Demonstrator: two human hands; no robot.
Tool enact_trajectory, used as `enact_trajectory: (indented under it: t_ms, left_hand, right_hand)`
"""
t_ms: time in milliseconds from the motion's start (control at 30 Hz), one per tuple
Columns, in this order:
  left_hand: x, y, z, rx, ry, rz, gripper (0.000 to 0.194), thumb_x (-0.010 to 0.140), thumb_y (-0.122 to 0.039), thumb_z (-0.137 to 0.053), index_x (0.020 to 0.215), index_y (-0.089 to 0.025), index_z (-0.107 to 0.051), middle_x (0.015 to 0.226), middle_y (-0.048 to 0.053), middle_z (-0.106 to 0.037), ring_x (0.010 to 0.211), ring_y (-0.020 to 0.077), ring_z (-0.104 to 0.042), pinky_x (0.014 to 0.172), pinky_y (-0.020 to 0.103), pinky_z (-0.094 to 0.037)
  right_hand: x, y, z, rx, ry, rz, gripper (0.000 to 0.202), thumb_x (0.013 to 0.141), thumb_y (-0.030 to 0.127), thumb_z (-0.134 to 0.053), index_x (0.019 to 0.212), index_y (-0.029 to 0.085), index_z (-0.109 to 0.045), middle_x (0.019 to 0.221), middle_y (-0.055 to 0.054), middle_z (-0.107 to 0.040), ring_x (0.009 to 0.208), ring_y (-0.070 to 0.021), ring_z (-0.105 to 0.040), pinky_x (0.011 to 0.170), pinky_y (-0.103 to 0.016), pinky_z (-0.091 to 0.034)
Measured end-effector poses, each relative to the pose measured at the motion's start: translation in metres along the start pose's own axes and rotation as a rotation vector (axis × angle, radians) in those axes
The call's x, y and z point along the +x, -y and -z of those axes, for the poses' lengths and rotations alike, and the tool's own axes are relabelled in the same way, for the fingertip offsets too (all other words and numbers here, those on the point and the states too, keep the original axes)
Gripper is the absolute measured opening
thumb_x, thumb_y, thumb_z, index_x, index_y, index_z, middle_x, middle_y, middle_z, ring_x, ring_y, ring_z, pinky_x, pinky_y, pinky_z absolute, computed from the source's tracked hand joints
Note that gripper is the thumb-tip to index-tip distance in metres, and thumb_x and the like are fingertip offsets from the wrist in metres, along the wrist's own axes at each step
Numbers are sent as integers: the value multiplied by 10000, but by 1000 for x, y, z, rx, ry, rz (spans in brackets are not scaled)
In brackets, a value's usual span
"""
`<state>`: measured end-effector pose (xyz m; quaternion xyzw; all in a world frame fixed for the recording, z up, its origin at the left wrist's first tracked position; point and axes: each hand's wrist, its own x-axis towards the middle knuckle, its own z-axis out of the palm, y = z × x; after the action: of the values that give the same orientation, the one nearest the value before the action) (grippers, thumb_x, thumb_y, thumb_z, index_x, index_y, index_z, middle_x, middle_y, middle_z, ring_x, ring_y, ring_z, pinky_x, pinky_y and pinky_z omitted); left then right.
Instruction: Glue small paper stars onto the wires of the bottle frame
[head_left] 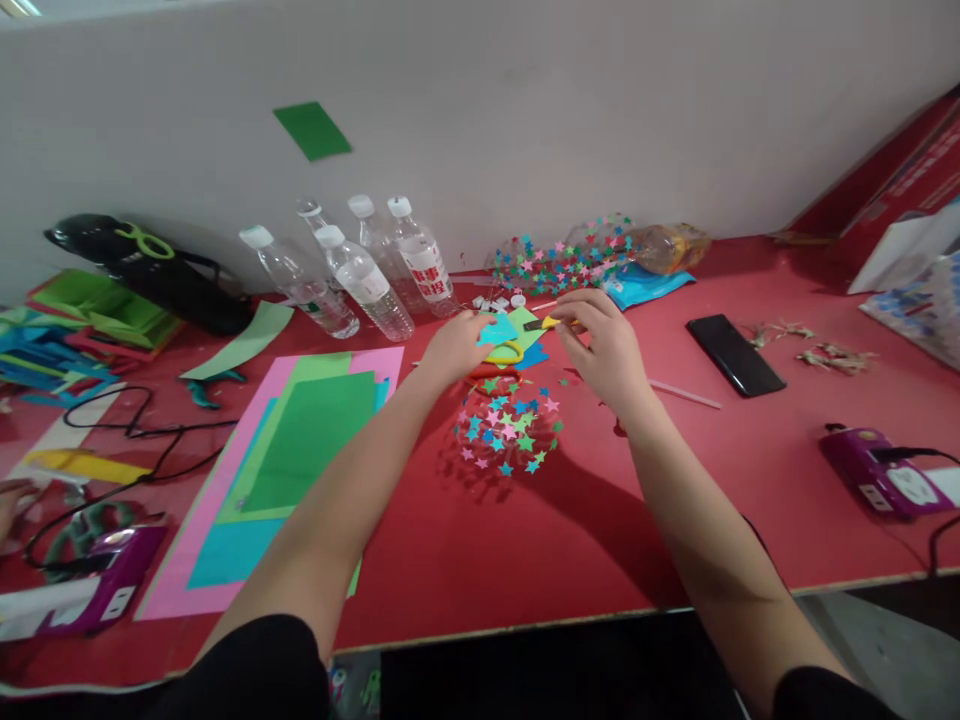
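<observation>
My left hand (454,350) is bent over a small light-blue paper piece (496,328), its fingertips closed on the edge. My right hand (604,345) reaches down from the right, fingers pinched at the yellow end of a small yellow-and-black tool (541,323), whose exact kind I cannot make out. Light-green paper (523,322) and dark-blue paper (531,355) lie between the hands. Just below are yellow scissor handles (514,352) and a red handle (487,371). Nearer me stands a clear rounded piece covered with coloured paper stars (517,430).
Several plastic bottles (367,285) stand at the back left, beside a black flask (150,270). Coloured sheets (311,435) lie left of my arm. Star-covered clear pieces (562,262) lie against the wall. A phone (735,355) and purple power strip (877,472) are rightward.
</observation>
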<state>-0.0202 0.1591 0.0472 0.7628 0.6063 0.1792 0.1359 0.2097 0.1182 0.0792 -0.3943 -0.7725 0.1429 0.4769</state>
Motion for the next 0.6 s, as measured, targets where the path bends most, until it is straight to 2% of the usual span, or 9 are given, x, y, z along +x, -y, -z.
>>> enact_trajectory:
  t_ms: [100,233,300,400,467,600]
  left_hand:
    - [9,0,-4,130,57,17,284,788,-237,-587,1040,-182,-706,1059,107,-677,1056,284,-610,921,329,-440]
    - [20,-5,-7,217,113,14,464,834,-276,-546,1293,-213,-582,1115,91,-699,1021,269,-637,870,314,-454]
    - [24,-10,-11,241,165,-10,516,829,-303,-557,1341,-241,-550,1074,72,-720,990,263,-653,840,298,-461]
    - [26,-15,-18,279,255,-40,410,813,-333,-572,1208,-265,-660,1045,62,-737,980,268,-667,810,288,-468]
    - [26,-14,-21,316,282,-28,347,822,-317,-552,1128,-242,-697,1067,91,-735,987,289,-671,805,309,-473]
    - [23,-2,-20,385,256,44,380,845,-253,-510,1198,-190,-636,1060,166,-726,991,319,-678,821,360,-474]
  right_hand:
    - [0,-6,7,-3,6,-18,167,906,182,-483,905,195,-650,1058,-89,-628,965,-184,-622,812,-333,-532]
    - [3,-13,13,-14,-18,-47,171,895,172,-487,894,205,-655,1004,-69,-650,898,-175,-624,759,-310,-527]
    - [4,-14,14,-10,-14,-45,170,893,169,-489,893,199,-656,988,-68,-654,881,-171,-622,747,-302,-521]
    - [5,-13,15,-5,31,-46,171,891,162,-487,904,189,-655,1008,-75,-659,892,-172,-625,755,-298,-514]
    - [5,-12,15,-16,61,-36,174,890,158,-484,908,192,-654,1020,-74,-661,902,-173,-624,762,-297,-509]
    - [5,-12,17,-32,75,-10,176,893,155,-481,901,191,-653,1002,-70,-668,894,-172,-618,761,-289,-492]
